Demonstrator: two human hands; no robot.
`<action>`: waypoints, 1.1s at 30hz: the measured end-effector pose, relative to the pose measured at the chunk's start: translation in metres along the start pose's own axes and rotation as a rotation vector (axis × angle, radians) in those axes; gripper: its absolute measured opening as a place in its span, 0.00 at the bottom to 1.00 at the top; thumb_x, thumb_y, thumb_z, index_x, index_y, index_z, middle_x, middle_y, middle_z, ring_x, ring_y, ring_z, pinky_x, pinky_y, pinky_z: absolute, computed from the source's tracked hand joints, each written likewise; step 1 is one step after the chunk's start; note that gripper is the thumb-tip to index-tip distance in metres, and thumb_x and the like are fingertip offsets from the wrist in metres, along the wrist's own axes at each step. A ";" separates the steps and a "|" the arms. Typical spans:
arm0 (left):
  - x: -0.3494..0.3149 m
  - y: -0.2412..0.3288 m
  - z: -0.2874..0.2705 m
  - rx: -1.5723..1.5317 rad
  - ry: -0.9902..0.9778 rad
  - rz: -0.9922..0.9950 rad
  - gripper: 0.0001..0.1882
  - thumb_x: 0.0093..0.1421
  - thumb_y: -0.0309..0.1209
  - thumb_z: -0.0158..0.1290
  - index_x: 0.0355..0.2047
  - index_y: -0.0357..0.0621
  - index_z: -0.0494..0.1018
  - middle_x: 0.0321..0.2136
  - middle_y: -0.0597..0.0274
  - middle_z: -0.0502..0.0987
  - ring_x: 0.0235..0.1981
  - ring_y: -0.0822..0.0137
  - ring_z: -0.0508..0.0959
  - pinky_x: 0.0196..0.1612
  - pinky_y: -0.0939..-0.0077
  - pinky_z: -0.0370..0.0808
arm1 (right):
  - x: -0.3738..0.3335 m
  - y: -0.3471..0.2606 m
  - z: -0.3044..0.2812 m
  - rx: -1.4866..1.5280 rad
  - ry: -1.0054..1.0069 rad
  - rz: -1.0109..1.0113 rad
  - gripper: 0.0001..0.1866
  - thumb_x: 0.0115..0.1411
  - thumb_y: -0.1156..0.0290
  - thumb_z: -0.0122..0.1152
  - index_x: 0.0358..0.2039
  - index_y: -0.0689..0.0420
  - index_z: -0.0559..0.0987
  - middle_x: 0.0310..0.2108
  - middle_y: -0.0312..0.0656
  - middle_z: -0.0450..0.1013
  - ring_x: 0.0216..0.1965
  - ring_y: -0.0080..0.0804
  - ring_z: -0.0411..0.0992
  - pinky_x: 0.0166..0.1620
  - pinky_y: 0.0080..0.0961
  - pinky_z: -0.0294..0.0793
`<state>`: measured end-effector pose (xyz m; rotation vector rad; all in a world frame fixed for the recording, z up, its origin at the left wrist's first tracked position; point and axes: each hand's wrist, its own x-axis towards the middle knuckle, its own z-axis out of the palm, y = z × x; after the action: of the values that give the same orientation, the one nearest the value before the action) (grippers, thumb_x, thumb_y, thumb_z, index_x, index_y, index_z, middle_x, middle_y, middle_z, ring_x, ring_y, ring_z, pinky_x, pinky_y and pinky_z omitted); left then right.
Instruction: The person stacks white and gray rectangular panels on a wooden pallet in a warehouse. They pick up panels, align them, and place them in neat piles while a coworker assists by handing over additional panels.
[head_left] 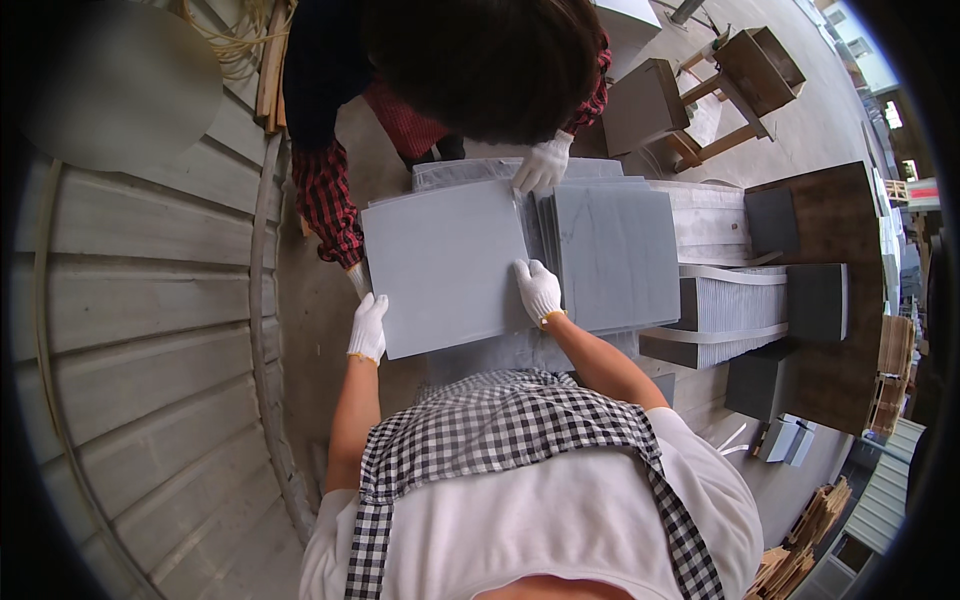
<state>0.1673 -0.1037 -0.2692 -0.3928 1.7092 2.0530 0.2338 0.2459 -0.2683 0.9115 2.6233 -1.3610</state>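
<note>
A large flat grey stone slab (450,265) lies level in front of me, with my two gloved hands at opposite sides of it. My left hand (369,328) grips its left edge near the close corner. On the right edge, my right hand (540,288) is closed with fingertips at the top face; its underside grip is hidden. Across from me a co-worker in red-black checked sleeves has one white-gloved hand (543,165) at the far right corner and the other (357,279) by the left edge. Right of the slab sits a stack of similar grey slabs (618,255).
Strapped bundles of slabs (735,303) stand farther right, against a brown board (830,300). A ribbed metal wall (150,280) runs along the left. Wooden stools or frames (735,95) stand at the far right, and a plastic-covered support (500,352) shows under the slab.
</note>
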 end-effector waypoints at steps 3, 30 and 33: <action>0.022 -0.013 -0.018 0.105 0.051 0.027 0.16 0.69 0.30 0.48 0.51 0.31 0.71 0.47 0.59 0.75 0.50 0.69 0.72 0.59 0.69 0.67 | 0.004 -0.008 -0.003 -0.284 -0.108 -0.030 0.22 0.68 0.49 0.49 0.42 0.57 0.78 0.35 0.60 0.78 0.40 0.61 0.77 0.44 0.51 0.75; 0.054 -0.024 -0.032 0.070 -0.018 -0.325 0.37 0.61 0.53 0.62 0.58 0.34 0.71 0.54 0.53 0.76 0.53 0.58 0.77 0.55 0.59 0.76 | -0.065 -0.054 -0.017 -0.601 -0.300 -0.336 0.25 0.55 0.59 0.66 0.48 0.61 0.73 0.46 0.51 0.73 0.49 0.47 0.75 0.46 0.41 0.80; 0.059 -0.017 -0.037 0.054 -0.001 -0.400 0.31 0.61 0.49 0.63 0.54 0.35 0.74 0.49 0.52 0.78 0.47 0.60 0.80 0.49 0.60 0.79 | -0.074 -0.056 -0.015 -0.592 -0.311 -0.351 0.33 0.53 0.55 0.71 0.53 0.61 0.71 0.48 0.49 0.70 0.52 0.46 0.71 0.49 0.39 0.79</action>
<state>0.1227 -0.1285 -0.3197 -0.6571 1.5341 1.7138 0.2688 0.1975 -0.1953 0.1563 2.7472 -0.6068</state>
